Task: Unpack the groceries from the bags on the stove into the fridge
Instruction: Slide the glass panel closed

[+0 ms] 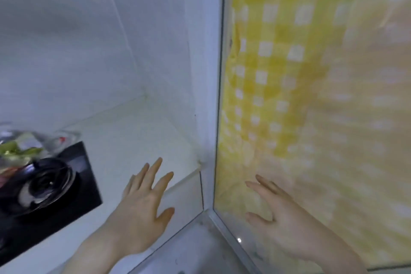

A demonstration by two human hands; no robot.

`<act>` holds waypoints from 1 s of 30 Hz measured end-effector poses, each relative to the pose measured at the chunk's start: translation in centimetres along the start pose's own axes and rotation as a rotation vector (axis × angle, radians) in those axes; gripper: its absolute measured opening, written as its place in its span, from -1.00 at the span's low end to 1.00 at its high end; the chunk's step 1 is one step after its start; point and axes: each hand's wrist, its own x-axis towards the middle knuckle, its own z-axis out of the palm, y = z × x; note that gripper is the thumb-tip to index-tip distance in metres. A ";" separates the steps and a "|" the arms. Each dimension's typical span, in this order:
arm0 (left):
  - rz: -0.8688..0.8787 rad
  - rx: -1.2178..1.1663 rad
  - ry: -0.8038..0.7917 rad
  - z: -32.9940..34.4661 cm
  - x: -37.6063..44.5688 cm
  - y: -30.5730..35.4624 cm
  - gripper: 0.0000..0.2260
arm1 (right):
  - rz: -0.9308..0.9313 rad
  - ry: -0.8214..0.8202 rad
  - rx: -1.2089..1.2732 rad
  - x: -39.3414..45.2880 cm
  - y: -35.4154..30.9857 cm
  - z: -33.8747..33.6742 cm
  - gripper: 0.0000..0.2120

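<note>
Both hands empty, between stove and yellow panel.

Left hand (142,204) and right hand (282,213) spread wide, fingers straight, holding nothing, likely free for the next item. Grocery bag (20,147) sits on the stove (73,187), far left, well apart from both. Yellow checked surface (289,73) right; fridge not identifiable.

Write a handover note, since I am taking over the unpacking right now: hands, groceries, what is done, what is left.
Left hand: open, empty, over the white counter.
Right hand: open, empty, at the yellow checked surface.
Clear plastic grocery bag with green produce sits on the black glass stove, far left.
Done: nothing visible.
Left: fetch the bag; no fridge interior in view.
</note>
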 end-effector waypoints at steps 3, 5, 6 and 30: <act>-0.191 0.032 0.065 -0.9 -3.9 -3.1 -0.30 | -0.131 -0.076 -0.052 3.3 -3.6 1.1 -0.32; -0.315 0.040 0.111 -1.6 -6.5 -5.4 -0.27 | -0.212 -0.126 -0.092 5.3 -6.7 2.0 -0.31; -0.373 0.047 0.123 -1.9 -7.8 -6.5 -0.26 | -0.252 -0.146 -0.113 6.2 -8.4 2.6 -0.31; -1.088 -0.082 0.284 -3.3 -31.2 -30.0 -0.12 | -0.788 -0.558 -0.316 15.1 -41.3 23.7 -0.31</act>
